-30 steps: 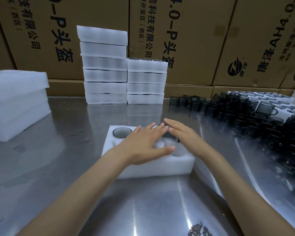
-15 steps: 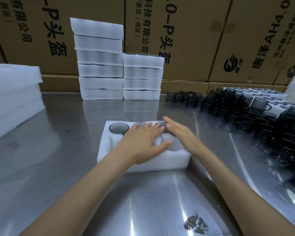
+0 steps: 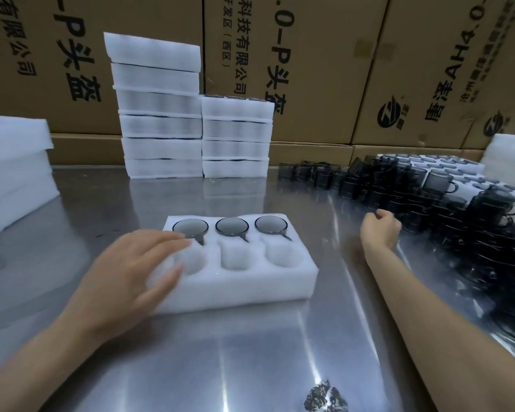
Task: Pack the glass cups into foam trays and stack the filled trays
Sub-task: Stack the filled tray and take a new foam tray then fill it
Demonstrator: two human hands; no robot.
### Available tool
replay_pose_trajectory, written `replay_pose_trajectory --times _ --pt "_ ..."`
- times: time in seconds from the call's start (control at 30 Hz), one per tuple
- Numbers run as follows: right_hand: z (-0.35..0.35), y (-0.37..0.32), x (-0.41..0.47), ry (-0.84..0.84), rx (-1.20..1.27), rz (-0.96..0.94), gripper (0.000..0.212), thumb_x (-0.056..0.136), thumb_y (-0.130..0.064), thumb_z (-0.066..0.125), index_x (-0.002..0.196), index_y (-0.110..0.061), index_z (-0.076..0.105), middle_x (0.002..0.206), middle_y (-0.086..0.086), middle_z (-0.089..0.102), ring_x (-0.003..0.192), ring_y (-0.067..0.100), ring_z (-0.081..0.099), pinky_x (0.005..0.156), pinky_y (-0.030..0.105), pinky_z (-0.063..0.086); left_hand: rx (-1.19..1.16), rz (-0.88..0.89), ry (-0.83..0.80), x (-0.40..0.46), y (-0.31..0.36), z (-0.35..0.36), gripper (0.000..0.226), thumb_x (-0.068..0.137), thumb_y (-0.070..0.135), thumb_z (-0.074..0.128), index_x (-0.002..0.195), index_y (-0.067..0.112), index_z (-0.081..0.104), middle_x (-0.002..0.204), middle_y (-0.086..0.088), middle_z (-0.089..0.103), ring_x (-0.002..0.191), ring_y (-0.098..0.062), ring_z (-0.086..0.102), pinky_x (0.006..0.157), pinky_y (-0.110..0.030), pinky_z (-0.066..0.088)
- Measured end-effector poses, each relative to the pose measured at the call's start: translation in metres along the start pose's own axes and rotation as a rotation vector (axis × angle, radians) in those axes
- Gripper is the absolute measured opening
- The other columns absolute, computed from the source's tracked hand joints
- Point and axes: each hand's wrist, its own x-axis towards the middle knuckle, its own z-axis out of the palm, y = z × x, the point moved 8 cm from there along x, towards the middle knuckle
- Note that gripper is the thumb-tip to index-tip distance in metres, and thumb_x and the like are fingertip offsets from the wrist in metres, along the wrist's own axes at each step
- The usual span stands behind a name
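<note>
A white foam tray [image 3: 250, 289] lies on the steel table in front of me. Its back row holds three dark glass cups [image 3: 231, 226]; the three front pockets are empty. My left hand [image 3: 131, 269] rests flat on the tray's front left corner, fingers straight. My right hand [image 3: 379, 230] is out to the right at the edge of a heap of dark glass cups [image 3: 428, 209]. Its fingers are curled away from me, and whether they hold a cup is hidden.
Two stacks of filled foam trays [image 3: 161, 126] [image 3: 237, 138] stand at the back against cardboard boxes [image 3: 309, 55]. Thick foam slabs [image 3: 12, 173] sit at the left. More cups in foam [image 3: 446, 171] lie behind the heap at the right.
Both hands lay over the tray before. My right hand has swung right to the heap of cups, uncovering the three packed cups. My left hand has slid to the tray's front left.
</note>
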Motion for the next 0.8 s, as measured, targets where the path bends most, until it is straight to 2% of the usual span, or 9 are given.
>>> replay_pose_trajectory --times 0.1,0.2,0.3,0.4,0.5,0.57,0.67,0.73,0.8 --pt "-0.001 0.004 0.013 0.015 -0.039 0.031 0.039 0.093 -0.023 0.045 0.131 -0.016 0.049 0.143 0.005 0.033 0.090 0.030 0.053 0.087 0.036 0.039 -0.249 -0.274 0.109 -0.005 -0.044 -0.003 0.044 0.093 0.044 0.031 0.110 0.024 0.066 0.112 0.008 0.064 0.104 -0.011 0.056 0.090 -0.022 0.039" --pt "-0.002 0.006 0.023 0.044 0.004 0.049 0.035 0.092 -0.019 0.047 0.125 -0.012 0.051 0.139 0.005 0.032 0.079 0.028 0.050 0.082 0.035 0.041 -0.320 -0.430 0.116 -0.010 -0.064 0.009 0.035 0.093 0.040 0.034 0.103 0.029 0.065 0.106 0.009 0.065 0.102 -0.013 0.057 0.081 -0.012 0.037" --pt "-0.006 0.009 0.028 0.101 0.076 0.063 0.029 0.089 -0.014 0.047 0.118 -0.010 0.052 0.136 0.007 0.031 0.075 0.028 0.049 0.080 0.038 0.044 -0.329 -0.431 0.046 -0.010 -0.063 0.017 0.030 0.094 0.046 0.036 0.102 0.037 0.064 0.105 0.020 0.063 0.102 0.001 0.055 0.081 -0.023 0.037" --pt "-0.008 0.011 0.031 0.112 0.066 0.105 0.030 0.088 -0.013 0.047 0.118 -0.008 0.050 0.136 0.010 0.030 0.078 0.028 0.047 0.076 0.034 0.039 -0.325 -0.427 0.044 -0.011 -0.061 0.018 0.032 0.093 0.048 0.034 0.102 0.039 0.063 0.105 0.023 0.062 0.102 0.009 0.052 0.081 -0.019 0.037" --pt "-0.004 0.011 0.034 0.050 0.029 0.131 0.040 0.089 -0.015 0.047 0.129 -0.009 0.049 0.141 0.013 0.033 0.100 0.033 0.053 0.088 0.036 0.042 -0.366 -0.451 0.061 -0.012 -0.064 0.020 0.031 0.095 0.042 0.036 0.103 0.034 0.065 0.104 0.020 0.064 0.100 0.010 0.053 0.080 -0.008 0.037" --pt "-0.004 0.009 0.034 0.028 0.002 0.114 0.046 0.089 -0.015 0.046 0.134 -0.011 0.047 0.142 0.012 0.037 0.113 0.035 0.052 0.094 0.038 0.042 -0.389 -0.471 0.058 -0.013 -0.065 0.021 0.036 0.091 0.042 0.033 0.105 0.031 0.065 0.105 0.018 0.065 0.100 0.008 0.054 0.082 -0.013 0.038" --pt "-0.006 0.006 0.030 0.010 -0.030 0.045 0.049 0.087 -0.012 0.044 0.136 -0.014 0.046 0.140 0.010 0.045 0.116 0.032 0.052 0.093 0.036 0.040 -0.420 -0.493 0.055 -0.014 -0.064 0.022 0.038 0.090 0.044 0.032 0.104 0.031 0.065 0.106 0.018 0.065 0.102 0.004 0.055 0.085 -0.024 0.039" --pt "-0.006 0.004 0.024 -0.018 -0.032 -0.007 0.048 0.088 -0.012 0.043 0.136 -0.016 0.047 0.137 0.007 0.051 0.112 0.028 0.054 0.087 0.032 0.039 -0.423 -0.497 0.055 -0.014 -0.063 0.022 0.036 0.092 0.043 0.032 0.102 0.032 0.065 0.103 0.019 0.065 0.100 0.005 0.055 0.081 -0.024 0.040" --pt "-0.006 0.003 0.017 -0.046 -0.036 -0.050 0.045 0.090 -0.014 0.043 0.134 -0.020 0.050 0.131 0.003 0.057 0.089 0.022 0.059 0.078 0.028 0.036 -0.428 -0.510 0.059 -0.014 -0.063 0.023 0.031 0.096 0.037 0.034 0.101 0.033 0.064 0.102 0.020 0.065 0.098 0.008 0.054 0.079 -0.019 0.039"
